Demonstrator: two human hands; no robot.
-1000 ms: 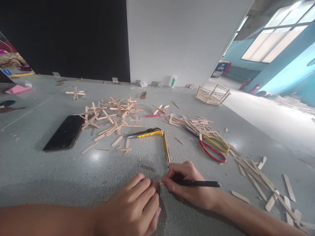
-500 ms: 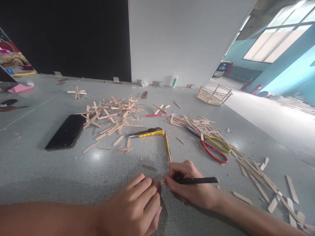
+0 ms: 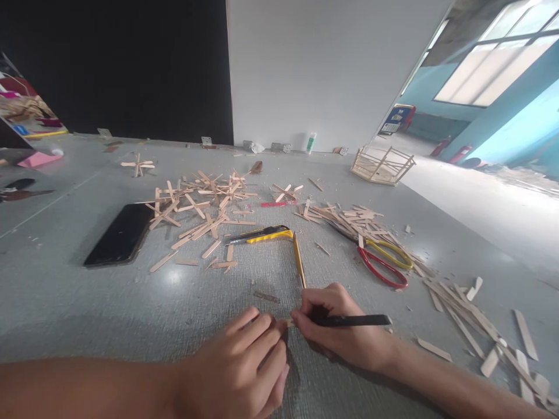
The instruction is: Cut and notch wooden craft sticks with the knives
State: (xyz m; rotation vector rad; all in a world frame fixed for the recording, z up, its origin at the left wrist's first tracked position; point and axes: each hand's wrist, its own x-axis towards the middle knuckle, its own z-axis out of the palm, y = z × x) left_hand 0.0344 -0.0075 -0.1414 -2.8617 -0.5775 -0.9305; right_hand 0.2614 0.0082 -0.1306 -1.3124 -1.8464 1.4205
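My left hand (image 3: 244, 361) lies low on the table with its fingers bent together, pressing down a small piece of popsicle stick (image 3: 290, 322). Only a short end of that piece shows between my hands. My right hand (image 3: 340, 331) is closed like a writing grip around a slim black tool (image 3: 360, 320); its tip is hidden by my fingers, so its kind is unclear. A yellow pencil (image 3: 299, 262) lies just beyond my right hand. Near it rests a yellow and black utility knife (image 3: 266, 234). A thin greyish strip (image 3: 266, 297) lies ahead of my fingers.
Popsicle sticks, some joined into crosses (image 3: 192, 205), spread across the middle. Scissors (image 3: 382, 269) with red and yellow handles lie right, beside loose sticks (image 3: 463, 311). A phone (image 3: 120, 235) sits left. A stick frame (image 3: 383, 166) and glue stick (image 3: 311, 143) stand behind.
The whole view has shifted very slightly. Both hands keep almost the same pose and place, with the black tool still in my right hand.
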